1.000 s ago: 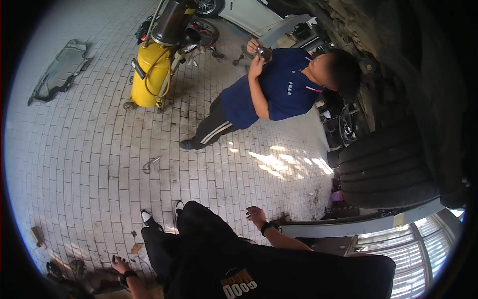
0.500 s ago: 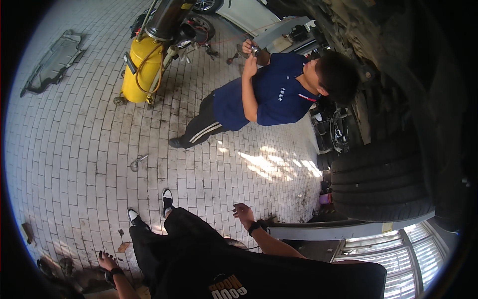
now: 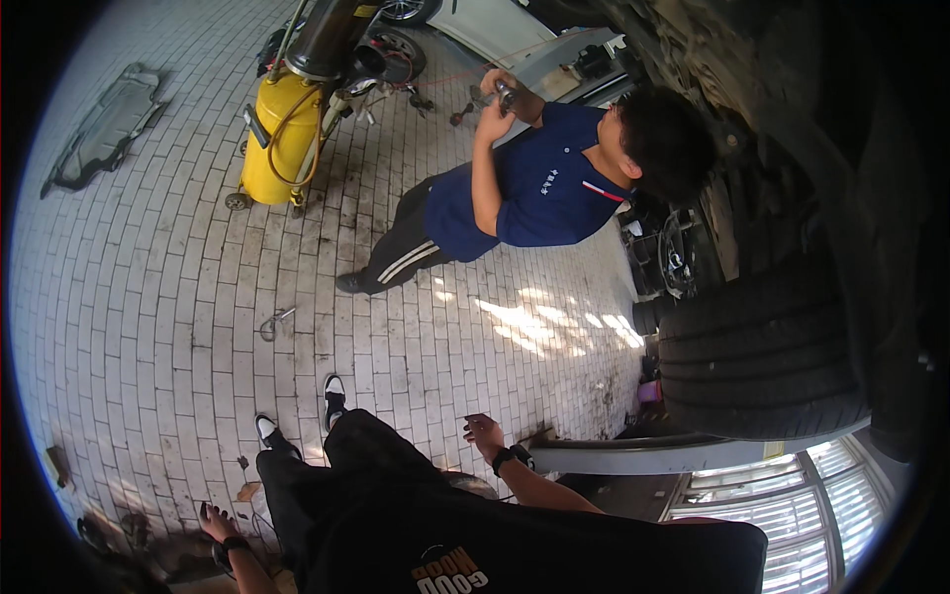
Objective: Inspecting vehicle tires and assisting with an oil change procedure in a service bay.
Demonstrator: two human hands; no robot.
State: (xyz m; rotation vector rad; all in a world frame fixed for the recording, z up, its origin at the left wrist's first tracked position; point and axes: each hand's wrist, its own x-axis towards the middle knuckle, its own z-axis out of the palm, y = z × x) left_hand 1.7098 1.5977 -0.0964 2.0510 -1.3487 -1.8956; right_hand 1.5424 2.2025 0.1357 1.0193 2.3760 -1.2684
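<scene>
Yellow paint covers the upright tank [image 3: 282,144], which stands on small wheels on the pale brick floor [image 3: 208,327]. Well apart from it, on its near side, the wearer's two hands hang on either side of the black trousers [image 3: 371,475]. Nearer than the tank and to its right, the right hand [image 3: 485,436] is loosely spread with its fingers a little bent, holding nothing (a dark watch [image 3: 514,457] sits on that wrist). Closest to this hand is the end of a long metal beam [image 3: 683,455], which runs away to the tank's far right past a big tyre [image 3: 762,366]. The left hand [image 3: 220,523], on the tank's near side, also has its fingers apart and holds nothing; a brown leaf [image 3: 247,492] lies near it. Right of the tank, a co-worker [image 3: 534,188] in a dark blue shirt grips a metal part [image 3: 506,96] with both hands. Left of the tank lies a dark panel [image 3: 104,129]. Between the tank and the wearer's shoes [image 3: 333,396] rests a small metal thing [image 3: 277,322], perhaps a clamp, too small to be sure.
</scene>
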